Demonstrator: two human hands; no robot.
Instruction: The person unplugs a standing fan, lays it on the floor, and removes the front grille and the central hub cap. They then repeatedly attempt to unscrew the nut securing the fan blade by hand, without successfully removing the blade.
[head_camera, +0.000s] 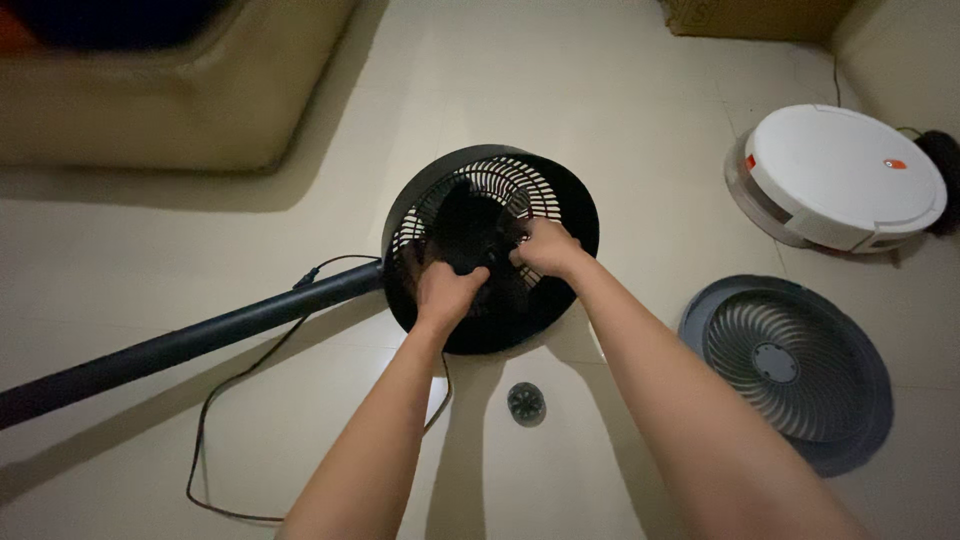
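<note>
The fan head is showing black with a pale slatted grille behind its dark blades, and its pole and cord are looking black too. The loose grille is appearing grey with curved radial ribs, while the robot vacuum is showing white with small orange marks, the floor is reading pale cream, and the small round cap is looking dark grey

Fan head on floor, pole left, grille right, knob before

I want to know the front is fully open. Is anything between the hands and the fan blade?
Nothing visible. Both the left hand and right hand already rest on the dark fan blade; the front grille lies apart on the floor.
</note>
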